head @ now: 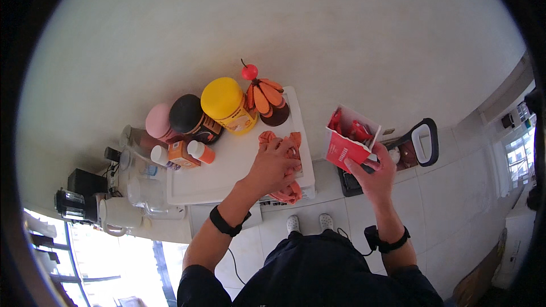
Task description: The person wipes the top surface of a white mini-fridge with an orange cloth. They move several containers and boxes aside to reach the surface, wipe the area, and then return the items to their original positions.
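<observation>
My left hand point(273, 165) rests on a crumpled orange-pink cloth point(288, 194) at the right end of a white cabinet top point(222, 185); part of the cloth hangs over the front edge. Off the cabinet's right side, my right hand point(377, 172) holds up a red and white carton point(347, 149), open at the top, with red packets point(359, 131) inside. Behind the cloth stands a dark round pot with orange petal-like pieces point(265, 98) and a red ball on a stem. Beside it is a tub with a yellow lid point(222, 98).
Left along the wall are a black-lidded jar point(186, 114), a pink-lidded jar point(160, 121), an orange box point(182, 154) and small white-capped bottles point(198, 150). Clear containers and a cream jug point(121, 213) stand farther left. A bin with a looped handle point(433, 141) stands on the floor at right.
</observation>
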A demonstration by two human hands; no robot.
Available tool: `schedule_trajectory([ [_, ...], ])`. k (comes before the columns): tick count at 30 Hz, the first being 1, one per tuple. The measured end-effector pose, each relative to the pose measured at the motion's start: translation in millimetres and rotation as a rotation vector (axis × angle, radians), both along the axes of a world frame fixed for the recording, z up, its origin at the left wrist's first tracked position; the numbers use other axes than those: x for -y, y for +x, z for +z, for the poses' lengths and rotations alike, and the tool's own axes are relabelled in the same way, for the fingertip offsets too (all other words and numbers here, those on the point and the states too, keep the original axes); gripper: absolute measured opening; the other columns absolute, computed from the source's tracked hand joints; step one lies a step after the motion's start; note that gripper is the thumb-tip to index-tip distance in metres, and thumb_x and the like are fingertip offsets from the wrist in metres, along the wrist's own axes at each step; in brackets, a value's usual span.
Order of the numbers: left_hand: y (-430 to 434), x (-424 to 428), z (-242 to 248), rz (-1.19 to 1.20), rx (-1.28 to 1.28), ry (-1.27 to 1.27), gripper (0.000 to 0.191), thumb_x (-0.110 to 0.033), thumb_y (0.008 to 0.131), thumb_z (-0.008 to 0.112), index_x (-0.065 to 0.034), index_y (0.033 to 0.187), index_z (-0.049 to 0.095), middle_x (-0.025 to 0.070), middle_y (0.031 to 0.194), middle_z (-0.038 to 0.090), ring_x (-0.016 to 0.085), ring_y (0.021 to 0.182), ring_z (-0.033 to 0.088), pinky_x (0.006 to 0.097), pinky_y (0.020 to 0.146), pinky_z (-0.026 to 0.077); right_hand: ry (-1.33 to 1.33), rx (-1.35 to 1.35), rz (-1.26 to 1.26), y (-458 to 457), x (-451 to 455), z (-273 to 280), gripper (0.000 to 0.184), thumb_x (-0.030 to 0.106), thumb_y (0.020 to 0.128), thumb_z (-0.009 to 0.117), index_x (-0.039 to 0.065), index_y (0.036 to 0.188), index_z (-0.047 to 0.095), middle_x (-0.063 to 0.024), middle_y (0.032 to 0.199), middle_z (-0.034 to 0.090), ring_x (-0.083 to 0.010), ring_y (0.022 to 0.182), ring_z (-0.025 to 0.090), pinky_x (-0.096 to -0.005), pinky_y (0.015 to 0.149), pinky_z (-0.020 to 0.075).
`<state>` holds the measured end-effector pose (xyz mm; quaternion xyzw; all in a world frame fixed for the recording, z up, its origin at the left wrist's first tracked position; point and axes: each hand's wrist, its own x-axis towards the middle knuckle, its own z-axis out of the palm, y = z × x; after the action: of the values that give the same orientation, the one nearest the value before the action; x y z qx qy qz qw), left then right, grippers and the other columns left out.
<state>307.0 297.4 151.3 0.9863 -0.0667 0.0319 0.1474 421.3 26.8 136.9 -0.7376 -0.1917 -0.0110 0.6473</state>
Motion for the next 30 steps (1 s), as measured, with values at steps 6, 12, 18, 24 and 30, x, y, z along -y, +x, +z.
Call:
schedule_trajectory([
  [6,-0.9,-2.9,5.9,-0.169,-0.069,0.164,0.03,-0.021,0.074,0.078,-0.0266,0.104,0.08,0.0097,0.138,0.054,0.038,0.137,0.045,0.0562,0.111,0.042,0.069,-0.017,0.039,-1.9,-18.2,5.4,0.061,0.018,0.077,0.094,-0.004,0.127,0.067,-0.0123,0.116,0.072,-0.016,0.104,0.07,-0.0343,0.086,0.064],
  [12,0.9,-3.5,7.6,-0.273,-0.042,0.222,0.025,-0.023,0.077,0.078,-0.0249,0.103,0.077,0.0115,0.144,0.051,0.04,0.142,0.041,0.0575,0.11,0.044,0.048,-0.033,0.005,-2.3,-12.3,3.5,0.061,0.02,0.077,0.095,-0.005,0.125,0.067,-0.0113,0.113,0.072,-0.0159,0.101,0.071,-0.0342,0.085,0.0641],
  [18,-0.5,-8.0,7.3,-0.313,-0.01,0.175,0.027,-0.022,0.074,0.081,-0.0211,0.101,0.078,0.0113,0.144,0.051,0.039,0.144,0.041,0.0566,0.112,0.043,0.024,-0.028,-0.048,-3.4,-7.1,1.6,0.058,0.016,0.077,0.094,-0.006,0.124,0.067,-0.0115,0.111,0.072,-0.0162,0.098,0.072,-0.0339,0.084,0.0645],
  [24,2.2,-15.3,-2.8,-0.138,0.006,-0.189,0.027,-0.011,0.069,0.081,-0.0151,0.095,0.076,0.0135,0.138,0.052,0.039,0.137,0.046,0.0495,0.115,0.04,0.041,-0.065,-0.064,-6.8,-5.6,-5.4,0.058,0.013,0.077,0.094,-0.005,0.125,0.067,-0.0112,0.11,0.072,-0.0164,0.099,0.071,-0.0333,0.084,0.0646],
  [30,-4.8,-23.0,-1.4,-0.035,0.043,-0.266,0.026,-0.017,0.073,0.085,-0.0105,0.095,0.073,0.013,0.138,0.054,0.038,0.139,0.045,0.0524,0.117,0.037,0.036,-0.026,-0.094,-5.7,-0.4,-15.4,0.061,0.013,0.076,0.094,-0.004,0.127,0.066,-0.0112,0.112,0.072,-0.017,0.099,0.071,-0.0329,0.085,0.0642],
])
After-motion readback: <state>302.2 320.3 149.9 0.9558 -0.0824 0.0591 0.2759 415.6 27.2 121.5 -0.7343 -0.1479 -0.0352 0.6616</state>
